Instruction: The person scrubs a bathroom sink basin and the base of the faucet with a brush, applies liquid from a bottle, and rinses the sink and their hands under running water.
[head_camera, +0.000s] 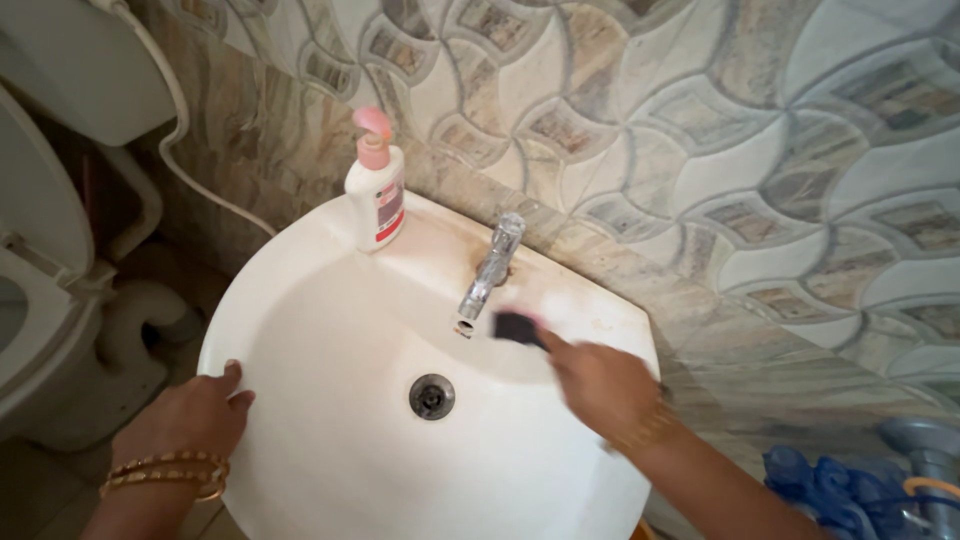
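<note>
At frame centre, the right hand (600, 385) grips a dark pad (515, 326), probably a sponge, against the sink (330, 460); the left hand (190, 415) rests flat on the rim, steadying.

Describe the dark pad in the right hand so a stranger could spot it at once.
Start at the white basin against the patterned tile wall. Follow its back ledge to the chrome tap; just right of the spout, the right hand holds a small dark pad in its fingers. It is the only dark, squarish thing on the white basin.

A soap bottle (376, 190) stands on the basin (330, 470) rim left of the tap (492, 264), the drain (432, 396) below.
</note>
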